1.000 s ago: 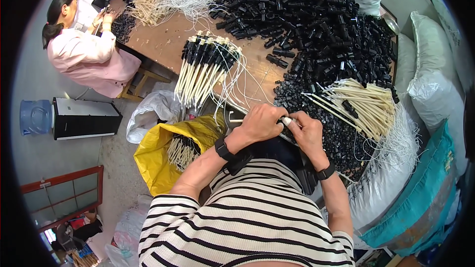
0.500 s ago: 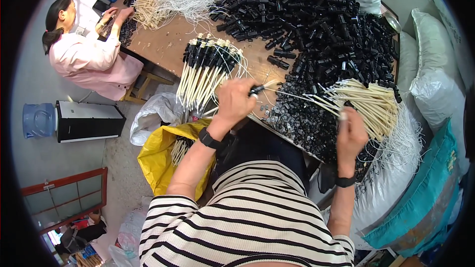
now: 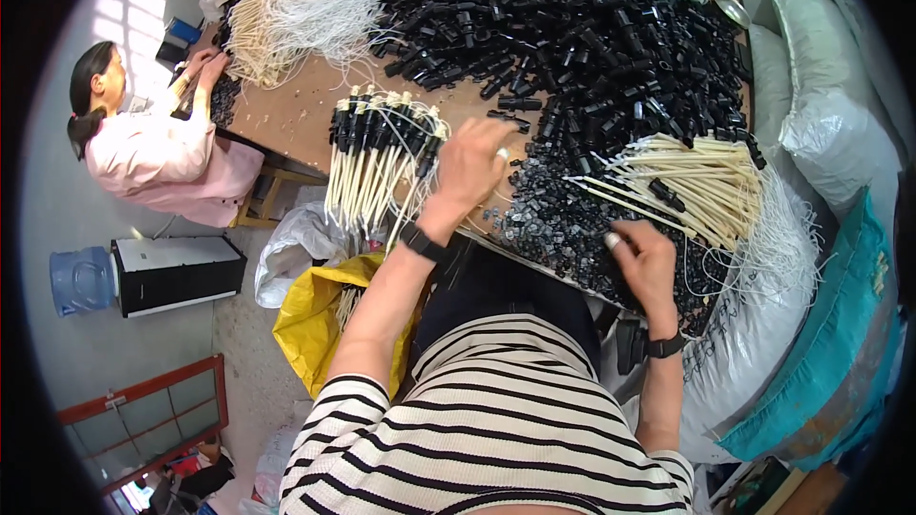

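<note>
My left hand (image 3: 469, 170) is over the table's front middle, fingers stretched toward a loose black plastic connector (image 3: 519, 103); nothing shows held in it. Just left of it lies a bundle of cream sticks with black connectors and white cords (image 3: 367, 157). Above the small clear and black plastic pieces (image 3: 549, 210), my right hand (image 3: 651, 262) has its fingers curled in, a white cover on the thumb. What it may pinch is hidden. Beyond it is a pile of cream sticks (image 3: 716, 176) with white cords (image 3: 787, 238), a black connector (image 3: 666, 195) lying on top.
A large heap of black connectors (image 3: 611, 48) covers the back right. More corded sticks (image 3: 272, 24) lie at the back left, where a person in pink (image 3: 157, 153) works. White sacks (image 3: 835, 124) and a teal sack (image 3: 825, 343) crowd the right; a yellow bag (image 3: 320, 324) hangs below the table's edge.
The black connector with a stick is gone from my left hand, which now reaches right of the bundle. My right hand has moved from the stick pile down-left to the small pieces. The view has shifted.
</note>
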Available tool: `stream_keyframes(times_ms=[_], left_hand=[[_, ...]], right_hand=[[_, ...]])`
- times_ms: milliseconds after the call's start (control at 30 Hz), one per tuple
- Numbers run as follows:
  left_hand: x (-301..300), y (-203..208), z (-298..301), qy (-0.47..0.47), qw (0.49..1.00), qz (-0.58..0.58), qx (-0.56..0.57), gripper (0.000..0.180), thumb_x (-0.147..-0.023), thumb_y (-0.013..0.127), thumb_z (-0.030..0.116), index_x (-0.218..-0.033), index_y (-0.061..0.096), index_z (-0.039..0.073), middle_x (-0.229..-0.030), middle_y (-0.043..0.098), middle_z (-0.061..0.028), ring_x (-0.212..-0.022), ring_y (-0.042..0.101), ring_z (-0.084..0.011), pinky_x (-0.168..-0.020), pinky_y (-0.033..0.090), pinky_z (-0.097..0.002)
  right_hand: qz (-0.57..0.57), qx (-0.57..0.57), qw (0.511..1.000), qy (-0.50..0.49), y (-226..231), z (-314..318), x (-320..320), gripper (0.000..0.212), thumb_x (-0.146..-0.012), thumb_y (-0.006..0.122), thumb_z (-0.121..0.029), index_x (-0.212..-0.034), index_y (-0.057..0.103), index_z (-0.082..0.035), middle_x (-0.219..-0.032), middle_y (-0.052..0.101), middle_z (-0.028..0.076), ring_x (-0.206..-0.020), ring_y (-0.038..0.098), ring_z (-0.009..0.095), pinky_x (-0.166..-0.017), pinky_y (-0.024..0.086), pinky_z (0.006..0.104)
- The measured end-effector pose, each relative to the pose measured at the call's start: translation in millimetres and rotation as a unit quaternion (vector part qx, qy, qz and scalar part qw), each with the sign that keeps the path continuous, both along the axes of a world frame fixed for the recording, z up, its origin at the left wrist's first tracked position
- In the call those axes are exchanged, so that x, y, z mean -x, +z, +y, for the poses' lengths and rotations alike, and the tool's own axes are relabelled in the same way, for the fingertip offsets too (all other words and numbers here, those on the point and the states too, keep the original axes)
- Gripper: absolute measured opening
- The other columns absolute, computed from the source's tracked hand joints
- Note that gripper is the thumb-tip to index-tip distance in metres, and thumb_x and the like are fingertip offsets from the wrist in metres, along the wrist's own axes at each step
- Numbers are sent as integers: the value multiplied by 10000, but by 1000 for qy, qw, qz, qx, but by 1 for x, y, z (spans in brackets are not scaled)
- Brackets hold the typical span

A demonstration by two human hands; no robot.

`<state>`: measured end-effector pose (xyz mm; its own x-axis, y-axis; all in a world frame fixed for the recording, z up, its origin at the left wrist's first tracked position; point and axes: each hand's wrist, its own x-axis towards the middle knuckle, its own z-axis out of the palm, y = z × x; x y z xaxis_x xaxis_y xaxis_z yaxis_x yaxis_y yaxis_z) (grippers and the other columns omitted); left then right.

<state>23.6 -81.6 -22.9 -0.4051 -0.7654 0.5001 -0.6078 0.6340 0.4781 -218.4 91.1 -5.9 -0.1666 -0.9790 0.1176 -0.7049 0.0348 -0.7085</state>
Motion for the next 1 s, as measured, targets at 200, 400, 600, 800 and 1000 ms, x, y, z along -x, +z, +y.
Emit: stream_keyframes(times_ms=[200,400,600,800,1000], left_hand=[[18,-29,-42,29,982,-170,-79,309,-732,630,17,-1024,691,95,-974,661,-131,-943,622,-326,-784,515,-403],[1,-19,-15,38,951,47,-302,263,-738,644,36,-1001,647,48,-921,665,-89,-838,638,-205,-753,514,-331],[0,-10,22,-15,828,302,-473,395,-772,574,-110,-1149,622,-3,-1071,663,-68,-912,639,-134,-846,530,-253],[0,-1,26,-53,789,333,-514,380,-760,551,-89,-1113,658,5,-988,669,-35,-779,606,-86,-669,499,-207],[-16,5,25,-225,921,58,-314,384,-750,604,-50,-1092,655,116,-973,685,-11,-838,641,-153,-754,511,-292]], right_hand=[[263,-41,956,-122,-7,-1,45,132,-758,670,-67,-888,650,-78,-852,594,119,-771,612,350,-652,467,436],[251,119,960,-38,4,-12,47,164,-769,668,-79,-908,581,-65,-818,627,94,-675,556,321,-616,433,397],[52,81,995,5,15,-13,5,130,-845,646,-68,-972,648,-39,-698,624,100,-541,583,207,-512,436,292],[-36,58,997,43,15,-6,-5,130,-842,663,-67,-957,686,-10,-654,599,88,-523,541,138,-495,406,259],[-44,18,992,119,18,-2,2,142,-790,694,-58,-922,701,-7,-676,638,99,-524,574,167,-499,423,277]])
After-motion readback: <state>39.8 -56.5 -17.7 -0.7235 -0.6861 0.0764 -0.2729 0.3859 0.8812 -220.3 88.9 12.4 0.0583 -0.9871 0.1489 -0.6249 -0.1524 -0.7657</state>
